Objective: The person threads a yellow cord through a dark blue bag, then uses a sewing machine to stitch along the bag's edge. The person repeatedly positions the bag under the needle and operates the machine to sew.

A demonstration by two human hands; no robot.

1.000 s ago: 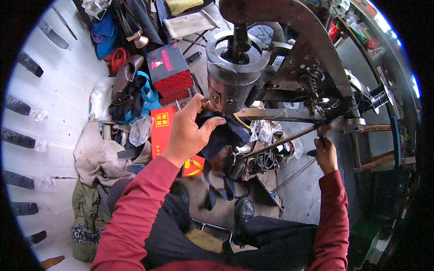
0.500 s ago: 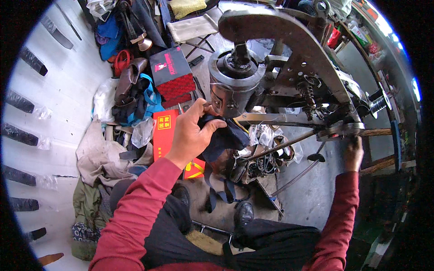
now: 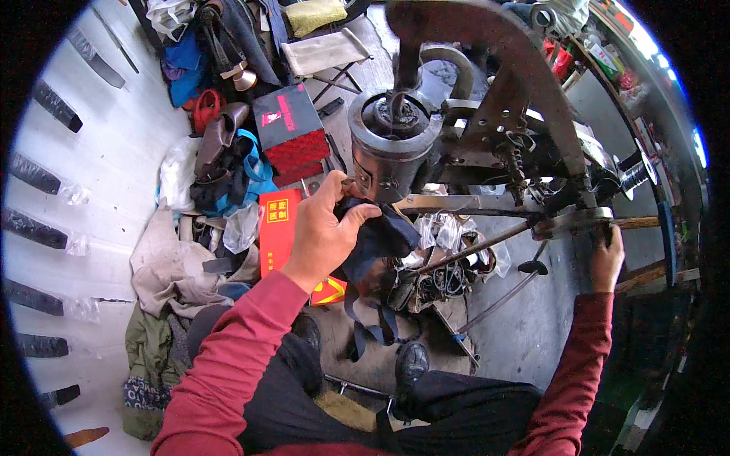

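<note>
A black metal patch sewing machine (image 3: 487, 99) fills the upper right, with its cylindrical head (image 3: 391, 148) over dark navy fabric (image 3: 380, 239). My left hand (image 3: 327, 228) is pinched on that fabric just left of and below the head, thumb lying across it; dark straps (image 3: 365, 327) hang beneath. My right hand (image 3: 608, 258) is closed at the rim of the round crank wheel (image 3: 574, 224) at the machine's right; its fingertips are partly hidden, and it appears to grip the wheel's handle.
Boxes (image 3: 285, 121), a red flat box (image 3: 274, 243), a folding stool (image 3: 323, 53), shoes (image 3: 217, 144) and heaped clothes (image 3: 175, 266) crowd the left and back. Soles (image 3: 42, 228) line the white wall. Shelving (image 3: 639, 114) stands at right; my legs (image 3: 327, 410) are below.
My right hand has swung up and to the right as the crank turned. The upper arm and rod of the machine have moved. My left hand stays on the fabric, shifting slightly.
</note>
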